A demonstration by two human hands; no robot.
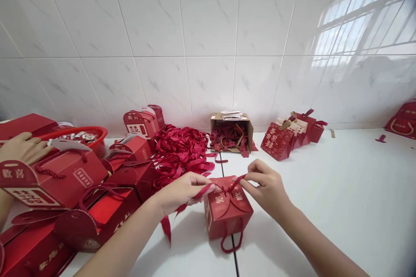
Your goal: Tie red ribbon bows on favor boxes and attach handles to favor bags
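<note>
A small red gift box [227, 214] with gold lettering and rounded top flaps stands on the white table before me. A dark red ribbon [238, 180] crosses at the middle of its top. My left hand [186, 190] pinches one side of the ribbon, its loose tail hanging down to the left. On the other side, my right hand [264, 186] grips the opposite end between thumb and fingers. A twisted cord handle [232, 246] droops from the box's near side onto the table.
A heap of red ribbon [182, 149] lies behind my left hand. Several red gift boxes [74, 177] crowd the left, where another person's hand [24, 149] rests near a red basket [97, 138]. Behind stand a cardboard box [249, 132] of scraps and small red bags [276, 143] along the tiled wall.
</note>
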